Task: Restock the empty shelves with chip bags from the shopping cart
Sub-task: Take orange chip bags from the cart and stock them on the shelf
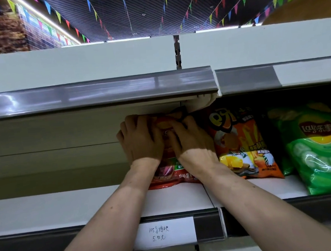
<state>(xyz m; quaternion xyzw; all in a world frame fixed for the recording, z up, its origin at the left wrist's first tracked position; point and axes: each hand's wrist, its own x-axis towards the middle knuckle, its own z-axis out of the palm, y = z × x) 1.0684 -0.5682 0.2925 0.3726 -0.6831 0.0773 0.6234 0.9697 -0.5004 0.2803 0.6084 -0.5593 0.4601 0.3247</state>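
The lower shelf board (67, 208) shows its white surface from the left edge of the view as far as the red chip bag (166, 179), so the room to shift sideways lies on that side. A gray price rail (95, 94) fronts the shelf above. Its underside hangs low over the bay, leaving little headroom.

The left hand (141, 138) reaches in with its fingers curled over the upper left of the red chip bag, knuckles just beneath the upper shelf. The bag stands upright at the right end of this board, its base near the seam where the next board begins. Below it, on the front edge, sits a handwritten price label (164, 232).

The right hand (191, 139) grips the bag's top right, fingers bent across the crimped edge, and the two hands lie close together.

Just beside, an orange snack bag (238, 137) leans back. The right forearm hides whether it touches the red one. Farther right, a green Lay's bag (324, 148) leans too, its bottom nearest the front lip of the shelf.
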